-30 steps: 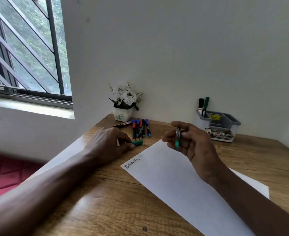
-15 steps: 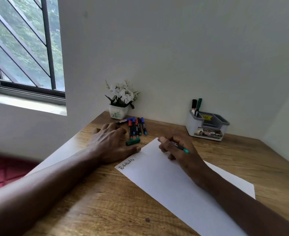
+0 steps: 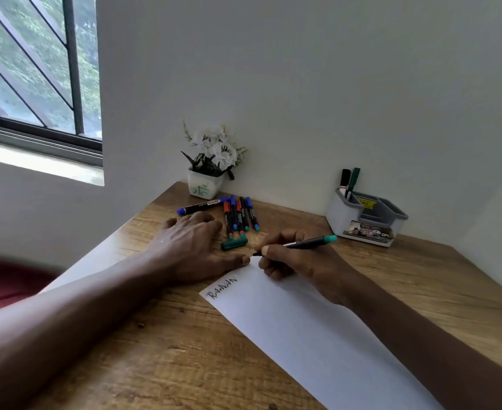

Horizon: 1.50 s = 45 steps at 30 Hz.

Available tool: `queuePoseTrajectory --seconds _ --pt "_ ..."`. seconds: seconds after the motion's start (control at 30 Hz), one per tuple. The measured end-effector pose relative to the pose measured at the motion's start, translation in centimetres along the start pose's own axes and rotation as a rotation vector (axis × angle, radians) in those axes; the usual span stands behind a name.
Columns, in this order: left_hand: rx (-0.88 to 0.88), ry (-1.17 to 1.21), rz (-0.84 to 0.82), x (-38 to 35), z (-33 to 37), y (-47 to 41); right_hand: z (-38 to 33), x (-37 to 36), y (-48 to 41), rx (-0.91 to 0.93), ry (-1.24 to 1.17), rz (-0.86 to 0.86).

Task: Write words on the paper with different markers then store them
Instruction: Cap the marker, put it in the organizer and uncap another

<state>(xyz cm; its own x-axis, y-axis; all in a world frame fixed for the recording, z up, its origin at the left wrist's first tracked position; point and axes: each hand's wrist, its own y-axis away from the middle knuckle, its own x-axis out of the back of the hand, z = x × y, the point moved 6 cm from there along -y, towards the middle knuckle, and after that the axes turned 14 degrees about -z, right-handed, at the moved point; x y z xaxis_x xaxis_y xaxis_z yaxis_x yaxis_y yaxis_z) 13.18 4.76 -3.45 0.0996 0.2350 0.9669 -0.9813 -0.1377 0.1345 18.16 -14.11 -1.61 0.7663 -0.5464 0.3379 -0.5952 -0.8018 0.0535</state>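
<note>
Up close at the wooden tabletop (image 3: 184,350), our right hand (image 3: 297,261) pinches a green-ended marker (image 3: 306,243) between thumb and curled fingers. Its dark tip sits at the far corner of the white paper (image 3: 303,335), and its green end points toward the right wall. Our left hand (image 3: 193,247) lies palm-down on the wood with fingers spread, the thumb tip touching the sheet's edge just beside the marker tip. A handwritten word (image 3: 221,288) in dark ink runs along the paper's short edge (the letters are too blurred for us to read with certainty). A green cap (image 3: 234,244) lies on the wood between our 2 hands. Beyond it, the loose markers (image 3: 239,216), capped in red, blue and green, lie side by side, with 1 longer black one angled off to the left. A white flower pot (image 3: 205,186) stands against the wall behind them. Well to the right, a grey organiser (image 3: 368,217) holds 2 upright markers in its rear left compartment. A barred window (image 3: 37,69) fills the upper left.
</note>
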Motion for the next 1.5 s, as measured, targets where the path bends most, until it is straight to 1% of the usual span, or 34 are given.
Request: queuePoseTrajectory --seconds 0.17,0.3,0.47,0.57,0.8,0.93,1.03,1.13,1.27,1.37,1.5 --pt "-0.002 0.019 -0.016 0.08 0.0 -0.14 0.41 0.29 -0.67 -0.035 0.029 0.015" --pt "-0.009 0.043 -0.038 0.08 0.01 0.05 0.64 0.53 -1.02 0.015 0.147 0.13" --pt "0.002 0.05 -0.038 0.21 -0.17 0.14 0.77 0.78 -1.01 0.071 0.238 0.212" --pt "-0.003 0.054 -0.044 0.22 -0.04 0.26 0.5 0.49 -1.05 0.087 0.303 0.201" --pt "0.003 0.056 -0.046 0.25 0.03 0.29 0.59 0.56 -1.04 0.075 0.244 0.179" --pt "0.005 0.049 -0.049 0.25 -0.04 0.23 0.5 0.37 -1.05 0.076 0.282 0.15" --pt "0.005 0.057 -0.053 0.25 -0.04 0.19 0.4 0.63 -0.97 0.078 0.284 0.182" --pt "0.005 0.054 -0.058 0.19 0.0 0.13 0.36 0.5 -0.91 0.075 0.281 0.174" --pt "0.012 0.048 -0.054 0.19 -0.06 0.17 0.41 0.75 -0.77 0.066 0.261 0.226" --pt "0.011 0.047 -0.049 0.19 -0.06 0.2 0.42 0.51 -0.8 0.063 0.25 0.205" --pt "0.012 0.041 -0.054 0.18 0.01 0.13 0.42 0.67 -0.71 0.066 0.249 0.22"
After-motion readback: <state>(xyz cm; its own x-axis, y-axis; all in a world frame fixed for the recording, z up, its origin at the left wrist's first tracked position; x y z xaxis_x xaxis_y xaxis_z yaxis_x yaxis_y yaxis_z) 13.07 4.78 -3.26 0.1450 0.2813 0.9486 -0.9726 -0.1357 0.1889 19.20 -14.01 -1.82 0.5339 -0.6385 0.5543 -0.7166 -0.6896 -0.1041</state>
